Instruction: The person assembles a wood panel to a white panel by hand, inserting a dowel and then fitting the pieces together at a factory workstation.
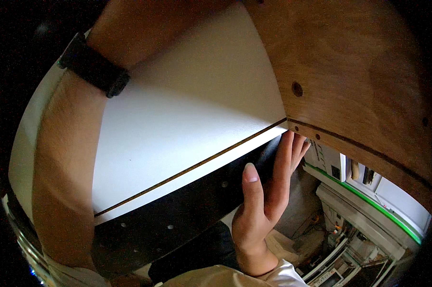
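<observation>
A white panel point(187, 129) with a dark groove along its front edge meets a brown wood-grain board point(349, 71) at a corner. The board has round holes and a groove of its own. My right hand point(261, 201) reaches up below that corner, fingers stretched out and thumb apart; its fingertips are at the lower edge and partly hidden. Along the left side, my left forearm crosses the white panel, with a black wristband point(94, 67) on the wrist. My left hand point(149, 28) lies beyond it in shadow at the top, its fingers hidden.
Beneath the white panel is a dark surface point(177, 215) with several small holes. At the lower right stand a white unit with a green strip point(369, 196) and a metal-framed rack point(349, 258) holding equipment.
</observation>
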Tool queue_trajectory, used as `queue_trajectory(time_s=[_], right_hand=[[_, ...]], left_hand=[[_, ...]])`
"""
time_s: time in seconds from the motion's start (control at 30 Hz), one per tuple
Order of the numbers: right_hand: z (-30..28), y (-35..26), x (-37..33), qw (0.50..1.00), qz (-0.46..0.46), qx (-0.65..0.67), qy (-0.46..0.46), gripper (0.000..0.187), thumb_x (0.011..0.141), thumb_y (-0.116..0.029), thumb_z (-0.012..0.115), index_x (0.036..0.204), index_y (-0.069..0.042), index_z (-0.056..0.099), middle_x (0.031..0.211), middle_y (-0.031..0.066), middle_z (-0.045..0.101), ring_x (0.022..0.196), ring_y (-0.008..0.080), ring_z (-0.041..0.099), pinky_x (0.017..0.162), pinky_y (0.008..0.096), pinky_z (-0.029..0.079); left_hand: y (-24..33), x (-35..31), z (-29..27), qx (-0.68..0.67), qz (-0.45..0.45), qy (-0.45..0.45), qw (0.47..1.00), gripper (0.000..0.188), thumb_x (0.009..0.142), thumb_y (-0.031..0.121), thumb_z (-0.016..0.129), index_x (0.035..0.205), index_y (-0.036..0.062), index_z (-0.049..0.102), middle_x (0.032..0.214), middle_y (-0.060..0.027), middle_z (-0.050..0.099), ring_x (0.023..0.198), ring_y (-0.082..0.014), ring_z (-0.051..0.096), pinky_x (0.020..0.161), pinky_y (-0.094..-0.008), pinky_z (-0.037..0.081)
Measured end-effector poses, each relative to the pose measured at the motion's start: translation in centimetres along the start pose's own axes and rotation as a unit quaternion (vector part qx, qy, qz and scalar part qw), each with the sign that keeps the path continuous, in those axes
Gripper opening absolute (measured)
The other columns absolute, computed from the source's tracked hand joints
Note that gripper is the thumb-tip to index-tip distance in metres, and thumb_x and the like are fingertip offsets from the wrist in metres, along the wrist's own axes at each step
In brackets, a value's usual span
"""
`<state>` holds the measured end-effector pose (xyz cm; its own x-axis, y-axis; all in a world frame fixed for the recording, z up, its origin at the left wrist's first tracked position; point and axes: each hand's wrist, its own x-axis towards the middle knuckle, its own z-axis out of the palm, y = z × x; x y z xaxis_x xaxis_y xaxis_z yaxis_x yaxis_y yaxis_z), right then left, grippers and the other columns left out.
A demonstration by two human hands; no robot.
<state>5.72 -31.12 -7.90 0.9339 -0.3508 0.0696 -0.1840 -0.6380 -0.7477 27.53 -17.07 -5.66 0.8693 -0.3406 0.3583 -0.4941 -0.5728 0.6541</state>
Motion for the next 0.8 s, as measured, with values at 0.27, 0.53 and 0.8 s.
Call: queue_trajectory(time_s=[0.27,0.53,0.8], right_hand=[[0.1,-0.1,-0.1,1.0,0.001,-0.025,0.012,0.072,0.094,-0.015,0.062,0.158,0.003,0.034,0.169,0.0219,0.022,0.16,0.0376,0.0,0.126,0.0531,-0.002],[-0.9,-0.4,0.3,0.999,0.006,-0.032,0.017,0.073,0.094,-0.017,0.063,0.158,0.002,0.034,0.169,0.0215,0.021,0.16,0.0376,0.001,0.126,0.0532,-0.003],[-0.5,0.2,0.2,0.999,-0.018,-0.031,0.03,0.073,0.094,-0.018,0.063,0.158,0.002,0.035,0.169,0.0219,0.021,0.159,0.0389,0.002,0.125,0.054,-0.002]], left_hand=[[0.4,-0.1,0.3,-0.008,0.009,0.02,1.0,0.026,0.096,0.016,0.07,0.114,-0.0033,0.07,0.109,-0.0196,0.075,0.099,-0.0282,0.074,0.092,-0.0388,0.059],[2.4,0.4,0.1,0.023,-0.012,0.024,0.999,0.027,0.094,0.016,0.071,0.114,-0.0026,0.07,0.111,-0.0203,0.074,0.102,-0.0285,0.073,0.093,-0.0393,0.058],[2.6,0.2,-0.1,0.061,0.017,0.019,0.998,0.027,0.094,0.019,0.072,0.113,-0.0011,0.071,0.112,-0.019,0.074,0.104,-0.0287,0.072,0.096,-0.0402,0.057]])
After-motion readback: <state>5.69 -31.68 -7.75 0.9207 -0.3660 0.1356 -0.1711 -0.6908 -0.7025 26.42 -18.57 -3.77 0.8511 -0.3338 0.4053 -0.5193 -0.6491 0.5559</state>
